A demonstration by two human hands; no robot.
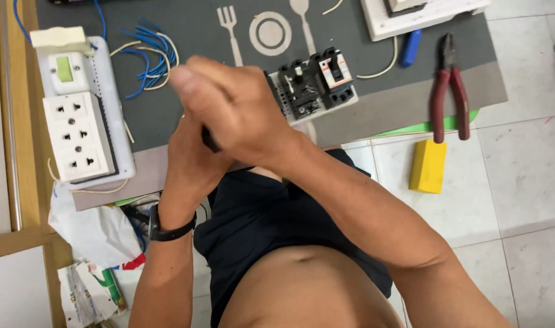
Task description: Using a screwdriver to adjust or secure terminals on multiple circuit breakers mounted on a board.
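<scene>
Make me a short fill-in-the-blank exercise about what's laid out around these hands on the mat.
1. The pliers lying on the mat's right side have ____ handles.
2. The block on the tiled floor below the pliers is coloured ____.
3. The left hand's wrist wears a black ____.
4. The loose bundle of wires beside the white socket board is mostly ____.

Missing words: red; yellow; watch; blue

Bare arms, no shirt; blk wristband (168, 232) on left wrist, dark navy shorts (259, 212).
</scene>
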